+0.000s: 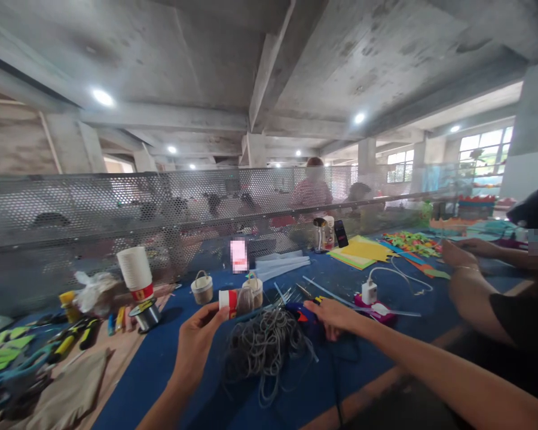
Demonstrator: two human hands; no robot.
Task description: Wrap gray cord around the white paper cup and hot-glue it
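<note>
My left hand (201, 334) pinches a small white-and-red paper cup (225, 300) on its side, part of it covered in a brownish-grey wrap. My right hand (334, 316) is closed around a dark blue glue gun (298, 310) with a red-orange part, its front pointing left toward the cup. Below the cup lies a loose heap of grey cord (269, 346) on the blue table. Behind it stand two little covered buckets, one a white-rimmed bucket with a handle (201, 289), the other a similar bucket (254, 289) partly hidden by the cup.
At left are stacked paper cups (134, 269), a wire spool (146, 315), scissors (20, 373) and a folded cloth (72, 388). A white charger (369, 294), coloured sheets (358, 252) and a co-worker's arm (470, 292) are at right. A perforated metal screen (161, 203) runs along the back.
</note>
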